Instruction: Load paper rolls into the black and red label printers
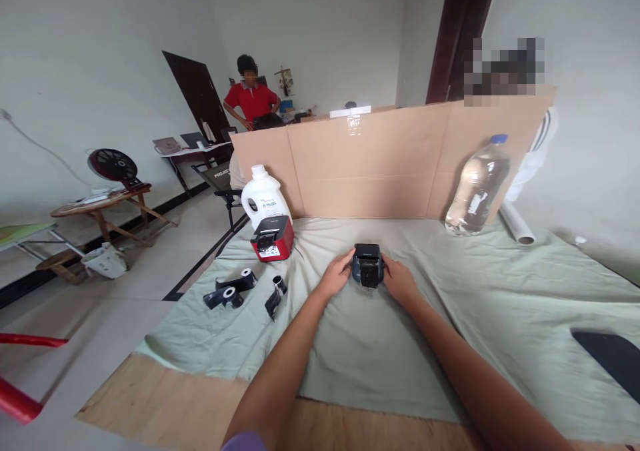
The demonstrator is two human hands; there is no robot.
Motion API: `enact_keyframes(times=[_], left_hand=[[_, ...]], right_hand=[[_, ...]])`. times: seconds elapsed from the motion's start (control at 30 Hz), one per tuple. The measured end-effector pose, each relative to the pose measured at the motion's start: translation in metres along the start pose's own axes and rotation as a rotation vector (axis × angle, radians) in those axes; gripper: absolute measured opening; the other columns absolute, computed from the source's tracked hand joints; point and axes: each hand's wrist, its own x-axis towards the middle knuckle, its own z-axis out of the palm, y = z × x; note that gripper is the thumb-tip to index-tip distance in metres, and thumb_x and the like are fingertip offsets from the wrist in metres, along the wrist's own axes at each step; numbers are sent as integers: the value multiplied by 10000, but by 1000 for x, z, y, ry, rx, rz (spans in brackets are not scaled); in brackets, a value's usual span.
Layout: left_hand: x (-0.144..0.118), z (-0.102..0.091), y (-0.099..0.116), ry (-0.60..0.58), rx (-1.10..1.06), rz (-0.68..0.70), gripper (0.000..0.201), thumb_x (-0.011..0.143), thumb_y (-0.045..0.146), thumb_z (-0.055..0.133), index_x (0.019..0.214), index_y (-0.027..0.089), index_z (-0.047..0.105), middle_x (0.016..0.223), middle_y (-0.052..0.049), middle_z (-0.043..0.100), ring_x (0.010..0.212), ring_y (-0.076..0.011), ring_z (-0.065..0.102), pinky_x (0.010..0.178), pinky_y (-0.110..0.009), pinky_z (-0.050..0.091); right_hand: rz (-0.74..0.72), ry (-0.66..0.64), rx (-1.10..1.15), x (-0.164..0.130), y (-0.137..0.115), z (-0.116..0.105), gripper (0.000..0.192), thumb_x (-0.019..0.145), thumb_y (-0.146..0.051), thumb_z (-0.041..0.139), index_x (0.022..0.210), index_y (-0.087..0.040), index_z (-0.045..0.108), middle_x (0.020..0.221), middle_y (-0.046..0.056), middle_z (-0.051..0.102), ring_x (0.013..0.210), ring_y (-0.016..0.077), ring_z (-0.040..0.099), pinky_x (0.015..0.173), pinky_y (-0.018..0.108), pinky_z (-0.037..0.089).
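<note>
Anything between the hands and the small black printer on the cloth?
No. The left hand and right hand already touch the small black printer on its two sides. The red printer and black rolls lie apart to the left on the green cloth.

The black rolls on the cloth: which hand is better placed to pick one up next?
Probably the left hand. The black rolls lie on the green cloth to its left side, while the right hand sits on the far side of the small black device that both hands hold.
</note>
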Motion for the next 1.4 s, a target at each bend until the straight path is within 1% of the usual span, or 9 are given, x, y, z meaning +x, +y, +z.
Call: enact_keyframes(times=[0.27, 0.53, 0.7, 0.87, 1.0, 1.07, 1.17, 1.23, 1.4], left_hand=[[7, 11, -10, 46, -165, -75, 619, 901, 126, 431, 1517, 179, 454, 1574, -78, 441, 1465, -183, 404, 1257, -394, 256], [15, 12, -9, 63, -327, -149, 588, 943, 195, 413, 1529, 149, 426, 1577, -96, 422, 1462, -184, 409, 1257, -388, 254], [42, 16, -5, 142, -221, -191, 553, 1006, 302, 384, 1541, 163, 405, 1587, -78, 408, 1465, -176, 404, 1241, -362, 288], [72, 17, -3, 117, -131, -261, 564, 985, 234, 403, 1546, 171, 398, 1580, -62, 428, 1473, -176, 391, 1238, -352, 292], [74, 5, 15, 120, 107, -190, 542, 950, 241, 477, 1485, 154, 495, 1506, -100, 529, 1410, -210, 475, 1210, -367, 339], [74, -3, 29, 71, 283, -125, 441, 936, 246, 509, 1359, 220, 631, 1363, -70, 653, 1331, -228, 540, 1181, -385, 368], [82, -12, 48, -188, 494, -104, 294, 901, 240, 566, 1115, 304, 757, 1147, -10, 751, 1201, -233, 615, 1124, -384, 409], [92, -16, 54, -345, 552, -137, 249, 844, 260, 649, 1050, 317, 777, 1104, 5, 765, 1125, -240, 650, 1057, -363, 455], [113, -18, 60, -456, 569, -178, 275, 669, 272, 796, 943, 278, 811, 975, -22, 784, 962, -252, 695, 909, -316, 508]], right_hand=[[-16, 9, 28, -1, -2, -2, 567, 956, -143, 318, 1505, -107, 454, 1364, 133, 645, 1141, 262, 617, 971, 343, 426], [-2, 3, 38, -1, -3, -5, 572, 943, -146, 335, 1501, -123, 462, 1278, 126, 690, 1118, 263, 628, 952, 340, 431], [-2, 10, 58, -1, -2, -2, 572, 944, -151, 334, 1500, -124, 464, 1279, 132, 688, 1127, 270, 622, 949, 351, 431], [-13, 6, 66, -2, -2, -3, 562, 958, -174, 318, 1498, -128, 465, 1282, 126, 687, 1113, 270, 622, 940, 355, 435], [-7, 5, 75, -3, -4, -5, 562, 960, -187, 319, 1501, -133, 461, 1311, 127, 675, 1134, 275, 613, 960, 359, 428], [-10, 6, 84, -3, -4, -5, 567, 953, -179, 322, 1502, -135, 461, 1322, 123, 669, 1143, 274, 611, 969, 358, 425], [-11, 9, 87, -3, -4, -5, 566, 949, -178, 327, 1494, -128, 472, 1322, 125, 670, 1140, 276, 615, 969, 360, 426], [-5, 7, 88, -2, -3, -4, 562, 955, -185, 326, 1496, -132, 472, 1324, 123, 670, 1146, 276, 615, 973, 360, 427], [-15, 11, 93, -1, -2, -2, 555, 954, -182, 345, 1489, -123, 480, 1395, 117, 629, 1207, 267, 596, 1016, 340, 417]])
